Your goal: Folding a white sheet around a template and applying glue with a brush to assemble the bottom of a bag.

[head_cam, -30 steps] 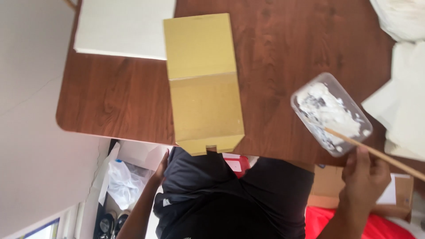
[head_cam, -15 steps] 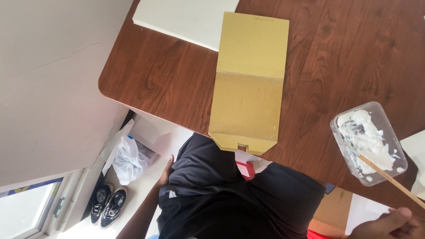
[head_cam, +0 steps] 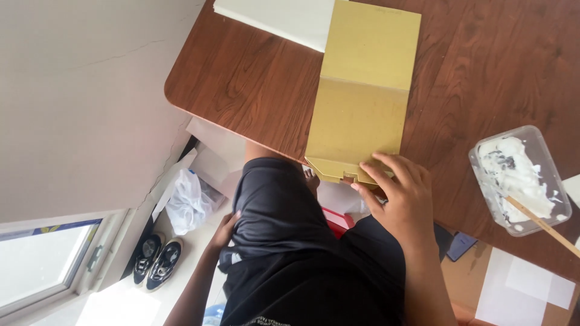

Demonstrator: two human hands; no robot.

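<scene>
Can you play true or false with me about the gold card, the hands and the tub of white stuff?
1. The right hand touches the gold card. True.
2. The left hand holds the stick. False: it rests on the dark shorts, and the stick leans in the tub.
3. The clear tub holds white paste. True.
4. The gold card lies on the floor. False: it lies on the brown table.

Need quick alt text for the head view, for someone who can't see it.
The right hand presses on the near edge of a gold folded card on a brown table; the left hand rests on the thigh. A tub of white paste holds a stick.
</scene>
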